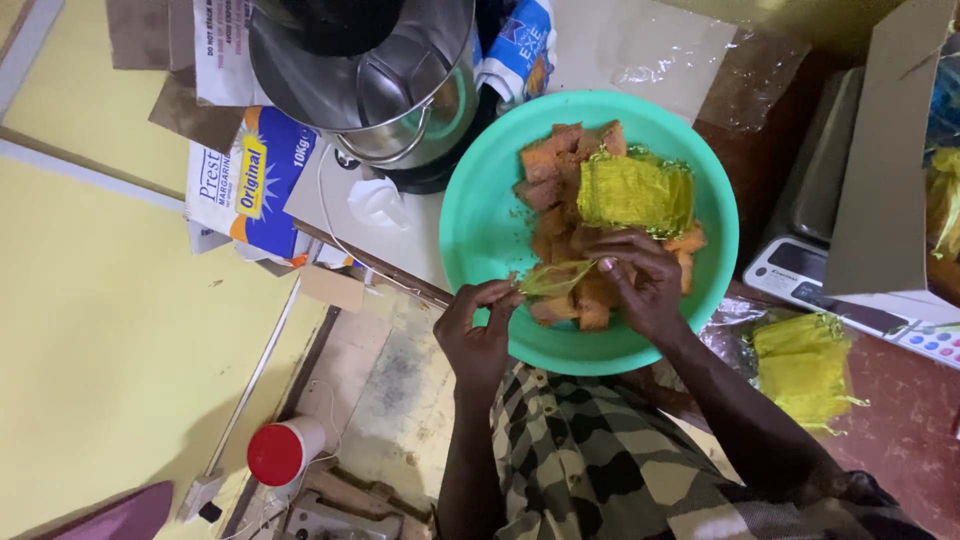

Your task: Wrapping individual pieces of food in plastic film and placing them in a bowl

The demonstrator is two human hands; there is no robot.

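Head view: yellow mesh bag (553,279) between both hands (560,310).

bare basin (480,225) floor left of the orange blocks (560,175) lies open; steel pot (390,90) crowds the far-left rim.

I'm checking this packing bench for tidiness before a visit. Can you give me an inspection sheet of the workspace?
Surface: dark red table, partly covered by clear plastic sheets.
Job's things: round green plastic basin holding orange cake-like blocks and a stack of yellow mesh bags.
Clutter: more yellow mesh bags, white digital scale, brown cardboard box, steel pot.
Hands: left hand and right hand together hold one open yellow mesh pouch.
Cables: white cord running down the table edge.
Surroundings: yellow wall, red-capped white container on the floor.
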